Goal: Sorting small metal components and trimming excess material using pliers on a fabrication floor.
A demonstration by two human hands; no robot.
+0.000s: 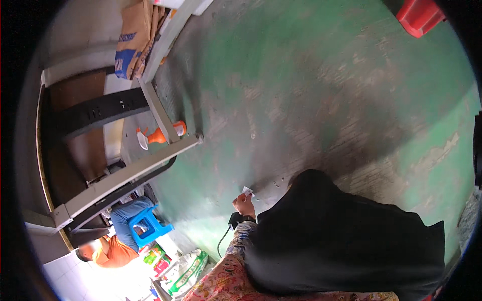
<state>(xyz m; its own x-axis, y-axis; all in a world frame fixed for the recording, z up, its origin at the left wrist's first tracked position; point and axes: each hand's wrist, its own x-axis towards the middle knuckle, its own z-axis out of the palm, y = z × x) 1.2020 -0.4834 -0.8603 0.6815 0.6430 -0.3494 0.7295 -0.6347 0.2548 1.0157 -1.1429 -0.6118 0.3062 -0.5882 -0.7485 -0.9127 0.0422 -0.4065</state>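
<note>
Cloth [346, 246], black, fills my near right; right hand out of view, can't tell its state. Left hand [244, 204] pinches a small white scrap [247, 190] over the floor [301, 110]. Slack fingertips could drop it; the wrist cable [221, 244] might snag. Floor: green, scuffed grey. Farther: blue stool [148, 224], orange spray bottle [159, 135] by the desk leg [159, 113], red plastic container [419, 18].

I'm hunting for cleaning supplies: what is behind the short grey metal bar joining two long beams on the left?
An orange plastic spray bottle with a white nozzle shows on both sides of the bar; the strip directly behind it is covered.
</note>
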